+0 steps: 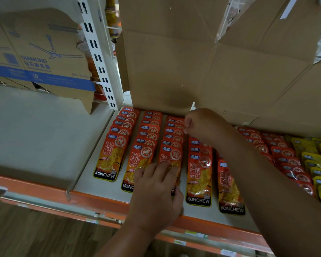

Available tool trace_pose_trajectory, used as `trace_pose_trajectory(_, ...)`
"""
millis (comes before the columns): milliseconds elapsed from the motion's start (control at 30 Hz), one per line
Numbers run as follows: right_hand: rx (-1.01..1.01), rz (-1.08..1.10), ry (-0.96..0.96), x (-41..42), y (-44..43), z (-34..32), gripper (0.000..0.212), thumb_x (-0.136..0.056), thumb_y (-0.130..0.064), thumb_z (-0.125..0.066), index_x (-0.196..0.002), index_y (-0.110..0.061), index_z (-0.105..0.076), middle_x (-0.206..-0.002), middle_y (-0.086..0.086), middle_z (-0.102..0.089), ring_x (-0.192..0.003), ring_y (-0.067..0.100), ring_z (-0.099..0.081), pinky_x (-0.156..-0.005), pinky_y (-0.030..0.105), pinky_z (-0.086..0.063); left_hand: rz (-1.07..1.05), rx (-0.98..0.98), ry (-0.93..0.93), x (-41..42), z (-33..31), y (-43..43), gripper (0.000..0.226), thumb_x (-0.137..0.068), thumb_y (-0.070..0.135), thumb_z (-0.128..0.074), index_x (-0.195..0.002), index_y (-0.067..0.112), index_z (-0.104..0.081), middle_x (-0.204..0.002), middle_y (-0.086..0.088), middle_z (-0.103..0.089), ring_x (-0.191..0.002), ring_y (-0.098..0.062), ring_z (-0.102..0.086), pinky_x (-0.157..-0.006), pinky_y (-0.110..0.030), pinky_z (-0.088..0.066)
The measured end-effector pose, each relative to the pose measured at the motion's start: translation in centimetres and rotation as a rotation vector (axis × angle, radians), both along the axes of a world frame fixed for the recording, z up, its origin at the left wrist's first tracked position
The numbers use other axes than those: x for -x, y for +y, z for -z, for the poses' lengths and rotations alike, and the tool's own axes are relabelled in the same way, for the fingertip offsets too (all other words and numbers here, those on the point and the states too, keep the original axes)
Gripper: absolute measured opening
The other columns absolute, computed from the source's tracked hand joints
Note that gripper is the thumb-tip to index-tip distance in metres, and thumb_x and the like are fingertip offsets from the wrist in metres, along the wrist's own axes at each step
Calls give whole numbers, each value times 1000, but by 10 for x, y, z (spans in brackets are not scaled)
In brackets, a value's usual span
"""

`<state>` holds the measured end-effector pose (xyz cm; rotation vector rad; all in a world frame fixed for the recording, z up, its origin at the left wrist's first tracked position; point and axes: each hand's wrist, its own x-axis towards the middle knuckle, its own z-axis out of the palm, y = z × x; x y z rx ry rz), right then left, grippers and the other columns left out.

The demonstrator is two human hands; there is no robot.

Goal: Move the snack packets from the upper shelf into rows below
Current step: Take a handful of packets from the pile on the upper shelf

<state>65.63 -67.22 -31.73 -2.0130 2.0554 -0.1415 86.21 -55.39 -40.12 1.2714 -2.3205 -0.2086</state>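
The third row of red packets (171,145) runs front to back on the lower shelf (93,186). Its front packet lies under the flat, spread fingers of the left hand (156,186). Its rear sits just beside the curled fingers of the right hand (200,125), and I cannot tell whether those pinch anything.

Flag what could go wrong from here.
1. The left hand presses the third row's front packet, which sits near the shelf lip; a push could slide it off.
2. The right forearm crosses low over the neighbouring red rows and may knock them askew.
3. The right hand works close against the cardboard box and may bump it.
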Motion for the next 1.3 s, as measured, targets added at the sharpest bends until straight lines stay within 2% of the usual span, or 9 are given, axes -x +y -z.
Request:
trace_pose_trajectory(100,88,75,-27,29,6,-4,5,-91,-21,-69,-88,-19,-72,-91,1,-68,-89,22,-64,-78,33,-48,26,25,23,-1,-2,1,43,-82,38,-69,-122,23,-68,-121,3,-66,-111,-21,-57,-91,-42,-42)
trace_pose_trajectory(167,87,141,-55,47,6,-8,4,-91,-19,-69,-91,-19,-72,-96,4,-69,-93,26,-64,-84,37,-51,81,41,39,3,-6,3,42,-82,37,-70,-122,25,-66,-121,4,-65,-112,-21,-57,-92,-43,-43)
trace_pose_trajectory(267,-15,186,7,69,0,-8,12,-93,-17,-65,-100,-18,-74,-110,9,-70,-105,32,-64,-96,41,-50,179,26,41,18,-10,8,46,-80,38,-66,-125,25,-66,-127,3,-63,-116,-21,-56,-97,-45,-43)
trace_pose_trajectory(367,-33,184,29,78,-7,1,11,-94,-19,-62,-96,-23,-72,-106,6,-71,-99,27,-66,-87,36,-53,236,7,23,38,-8,16,46,-81,40,-64,-125,25,-66,-129,3,-63,-117,-22,-55,-97,-45,-41)
trace_pose_trajectory(433,-67,199,31,76,-14,8,16,-96,-21,-61,-104,-17,-75,-107,6,-71,-99,26,-65,-93,38,-52,256,-3,0,45,-4,20,45,-83,42,-63,-125,26,-66,-131,4,-61,-118,-21,-55,-96,-44,-42)
trace_pose_trajectory(500,-78,165,44,71,-22,15,15,-96,-20,-61,-98,-21,-76,-104,6,-73,-93,23,-65,-95,39,-52,263,-7,-19,47,-2,21,43,-85,42,-62,-124,27,-66,-131,5,-60,-118,-20,-55,-96,-42,-42)
trace_pose_trajectory(700,-34,79,134,61,-33,28,14,-94,-14,-61,-93,-12,-75,-82,2,-68,-76,18,-63,-84,38,-58,260,0,-56,49,0,20,37,-86,43,-61,-118,26,-68,-128,8,-59,-119,-17,-54,-96,-40,-42)
trace_pose_trajectory(1067,-59,92,208,63,-41,39,13,-92,-20,-68,-103,-15,-73,-90,1,-68,-82,17,-62,-90,38,-56,252,-47,-87,49,0,19,41,-86,47,-61,-122,29,-66,-131,10,-59,-124,-16,-55,-99,-42,-45)
trace_pose_trajectory(1300,-46,153,206,57,-43,41,11,-92,-22,-70,-100,-15,-71,-83,1,-64,-79,17,-61,-80,34,-54,248,-61,-83,49,1,19,41,-87,47,-61,-123,28,-67,-132,10,-59,-124,-15,-54,-101,-42,-44)
